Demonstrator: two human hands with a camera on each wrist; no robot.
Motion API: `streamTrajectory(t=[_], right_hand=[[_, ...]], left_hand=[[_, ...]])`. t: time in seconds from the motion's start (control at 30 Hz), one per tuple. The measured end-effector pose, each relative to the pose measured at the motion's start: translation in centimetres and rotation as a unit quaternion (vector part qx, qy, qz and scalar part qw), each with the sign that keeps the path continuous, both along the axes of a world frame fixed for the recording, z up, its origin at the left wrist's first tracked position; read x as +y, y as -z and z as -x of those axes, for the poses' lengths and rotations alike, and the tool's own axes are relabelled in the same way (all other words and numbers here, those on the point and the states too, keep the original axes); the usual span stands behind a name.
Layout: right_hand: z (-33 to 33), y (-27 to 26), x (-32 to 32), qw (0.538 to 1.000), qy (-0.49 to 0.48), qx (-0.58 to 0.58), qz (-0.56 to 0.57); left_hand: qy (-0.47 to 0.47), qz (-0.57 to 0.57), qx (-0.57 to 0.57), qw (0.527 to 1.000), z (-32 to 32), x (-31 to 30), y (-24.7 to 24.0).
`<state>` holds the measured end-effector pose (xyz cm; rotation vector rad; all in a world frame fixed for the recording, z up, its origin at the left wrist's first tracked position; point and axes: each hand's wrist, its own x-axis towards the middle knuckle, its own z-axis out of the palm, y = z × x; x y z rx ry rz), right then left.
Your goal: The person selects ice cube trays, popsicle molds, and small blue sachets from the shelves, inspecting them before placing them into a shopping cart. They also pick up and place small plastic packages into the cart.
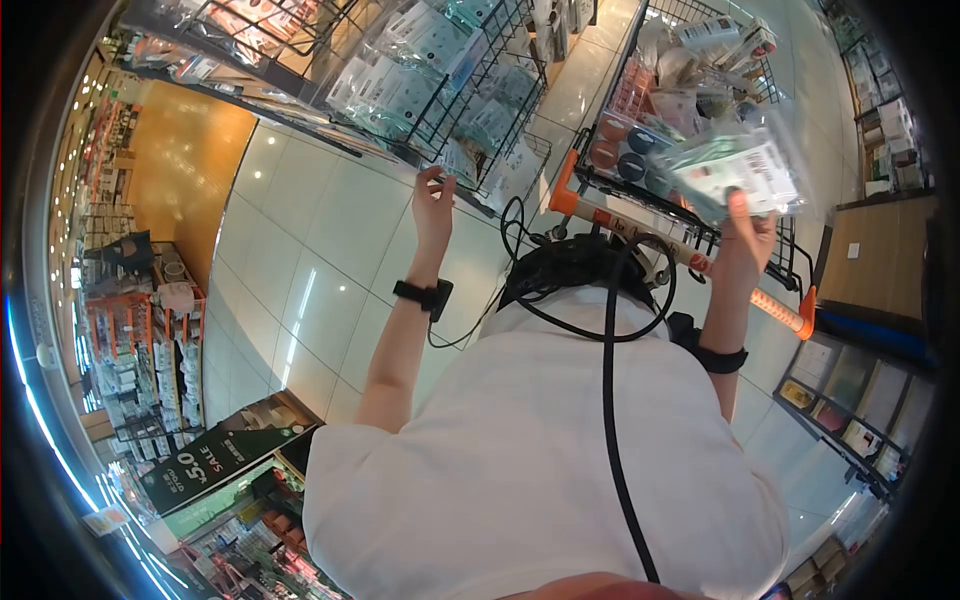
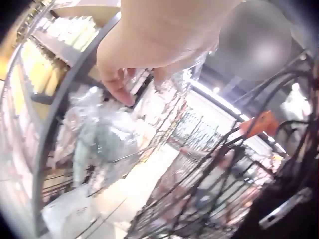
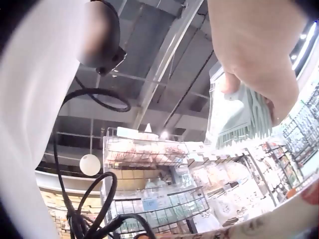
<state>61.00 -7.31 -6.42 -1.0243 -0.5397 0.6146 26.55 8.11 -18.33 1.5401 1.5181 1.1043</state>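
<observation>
Over the cart's near right corner, my right hand (image 1: 748, 240) pinches a clear bag with green contents and a white label (image 1: 745, 178), thumb on its face. In the right wrist view the right hand (image 3: 259, 74) holds this bag (image 3: 239, 114), and its green strips show. My left hand (image 1: 433, 205) holds nothing visible; its fingers are loosely bent beside the lower edge of a wire rack (image 1: 420, 150) with bagged goods. In the left wrist view the left hand (image 2: 149, 45) hangs above clear bags (image 2: 107, 134) in the rack.
A wire shopping cart (image 1: 590, 150) with an orange handle (image 1: 780, 312) holds round-lidded items and several packages. A black cable (image 1: 612, 420) loops at the waist and over the handle. Tiled floor (image 1: 330, 240) lies at left; a wooden cabinet (image 1: 880, 250) stands at right.
</observation>
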Motion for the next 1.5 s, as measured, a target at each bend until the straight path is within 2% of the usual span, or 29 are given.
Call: streamTrajectory(t=[0.03,0.1,0.2,0.3,0.4,0.5,0.6,0.7,0.73,0.83,0.97,1.0,1.03,1.1,1.17,1.2,1.27,1.33,1.4,1.5], right_hand=[[-0.8,0.2,-0.4,0.998,0.033,0.047,-0.008],[-2.6,1.3,-1.6,0.995,0.07,0.064,0.02],[-2.6,1.4,-2.7,0.991,0.092,0.084,0.044],[-1.6,1.4,-3.2,0.987,0.104,0.103,0.064],[-0.9,2.1,-3.3,0.99,0.08,0.091,0.074],[-0.6,1.9,-3.3,0.995,0.036,0.06,0.068],[-0.6,1.7,-3.0,0.999,0.005,0.011,0.053],[0.2,1.1,-2.4,0.997,-0.041,-0.017,0.063],[0.7,0.9,-2.2,0.995,-0.06,-0.022,0.072],[1.8,0.8,-1.0,0.988,-0.112,-0.067,0.088],[2.5,0.6,0.1,0.961,-0.242,-0.105,0.085],[3.3,-0.8,0.3,0.951,-0.267,-0.143,0.066],[3.6,-0.8,1.2,0.919,-0.26,-0.292,0.036],[5.0,-3.1,1.8,0.899,-0.29,-0.328,-0.004],[5.4,-2.6,3.0,0.877,-0.218,-0.422,-0.078],[5.0,-2.9,2.9,0.876,-0.242,-0.411,-0.069],[4.2,-3.5,2.6,0.874,-0.288,-0.388,-0.048],[2.8,-4.3,1.6,0.801,-0.295,-0.517,-0.067],[2.5,-4.8,0.6,0.816,-0.334,-0.469,-0.047],[1.3,-5.1,-0.5,0.831,-0.26,-0.491,-0.025]], left_hand=[[-0.024,-0.023,0.069,0.997,1.2,1.5,3.2],[-0.071,-0.07,0.204,0.974,3.2,4.1,8.1],[-0.066,0.002,0.219,0.973,3.0,6.8,9.4],[-0.085,0.142,0.187,0.968,1.9,8.5,8.7],[-0.169,0.086,0.121,0.974,0.2,8.3,7.8],[-0.16,-0.037,-0.123,0.979,0.1,8.3,10.2],[-0.066,-0.094,0.017,0.993,-1.1,3.5,5.2],[-0.027,-0.073,-0.026,0.997,0.4,0.1,2.6],[-0.045,-0.044,-0.132,0.989,0.3,-1.0,1.2],[-0.011,-0.049,-0.127,0.991,0.2,-4.3,-3.8],[0.031,-0.133,-0.114,0.984,-1.5,-6.9,-9.5],[0.03,-0.171,-0.114,0.978,-1.9,-7.2,-10.7],[0.03,-0.209,-0.113,0.971,-2.3,-7.5,-11.8],[0.072,-0.278,-0.136,0.948,-3.2,-8.1,-13.9],[0.156,-0.337,-0.187,0.91,-4.2,-8.9,-15.6],[0.224,-0.308,-0.176,0.908,-4.1,-9.3,-16.0],[0.264,-0.272,-0.206,0.902,-5.1,-9.7,-16.4],[0.287,-0.227,-0.229,0.902,-5.9,-9.9,-16.7],[0.281,-0.186,-0.252,0.907,-6.5,-10.1,-16.0],[0.305,-0.146,-0.266,0.903,-7.0,-10.1,-15.4]])
